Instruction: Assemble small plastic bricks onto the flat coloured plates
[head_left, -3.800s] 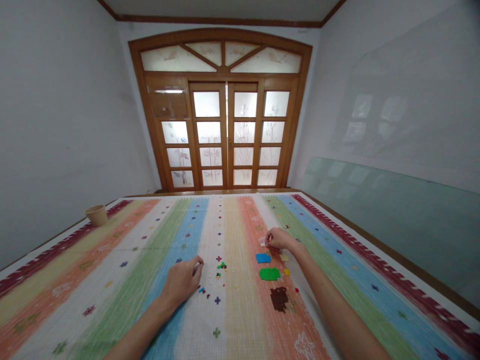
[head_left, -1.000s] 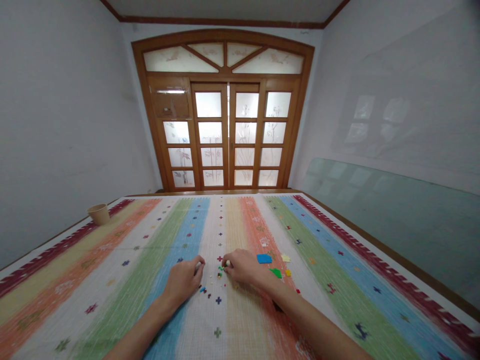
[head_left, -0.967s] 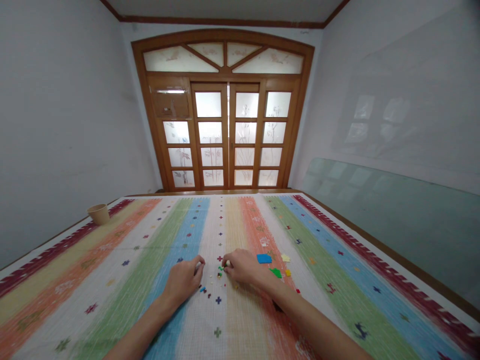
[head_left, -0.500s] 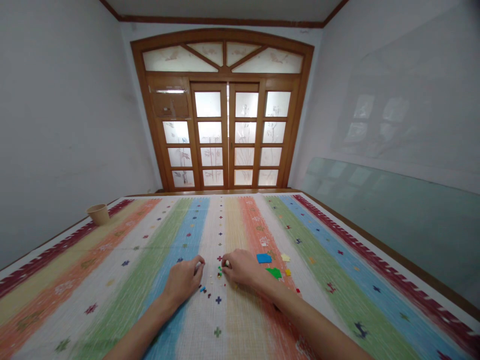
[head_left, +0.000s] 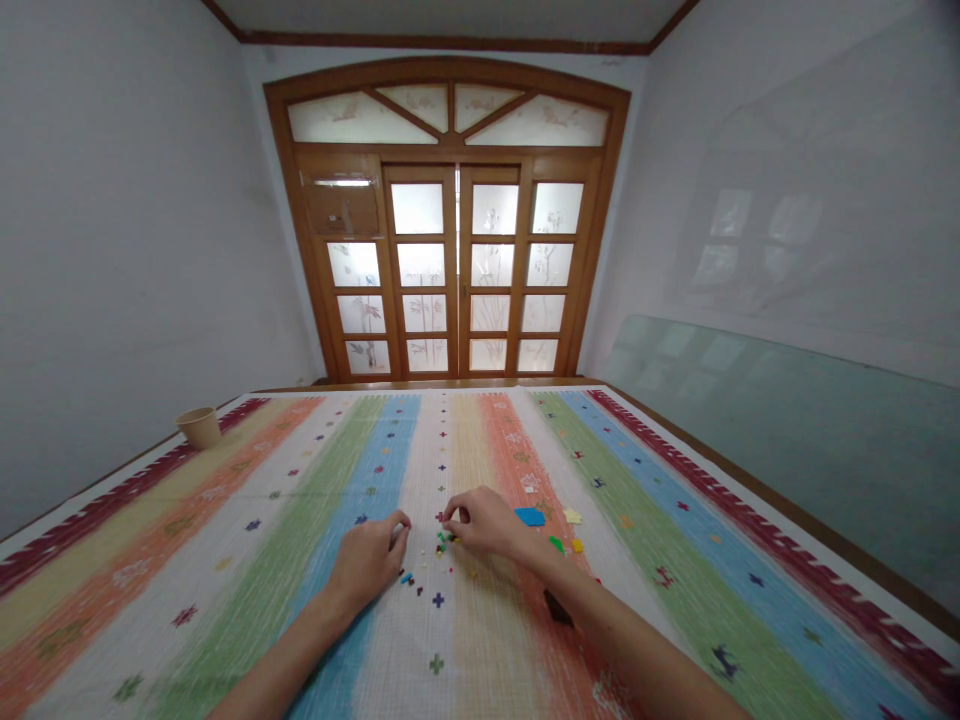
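Note:
My left hand (head_left: 371, 556) rests on the striped cloth with its fingers curled closed. A small greyish-white edge shows at its fingertips, too little to name. Just to the right, my right hand (head_left: 480, 520) bends over the cloth, thumb and forefinger curled into a loop. Whatever its fingertips pinch, if anything, is too small to make out. Below them lies a cluster of tiny green, red and yellow toy pieces (head_left: 442, 543). Nearer to me, by my left fingertips, lie a small blue piece (head_left: 406, 578) and several dark red bits (head_left: 419, 591).
Right of my right hand lie a flat blue piece (head_left: 530, 516), a green piece (head_left: 556, 545), a cream piece (head_left: 573, 516) and a yellow piece (head_left: 577, 545). A dark brown piece (head_left: 557, 607) shows beside my right forearm. A tan cup (head_left: 199, 428) stands at the far left.
My right hand has risen slightly and its finger loop has opened up; the pale piece at its fingertips no longer shows. My left hand has barely moved. More of the brown piece is visible.

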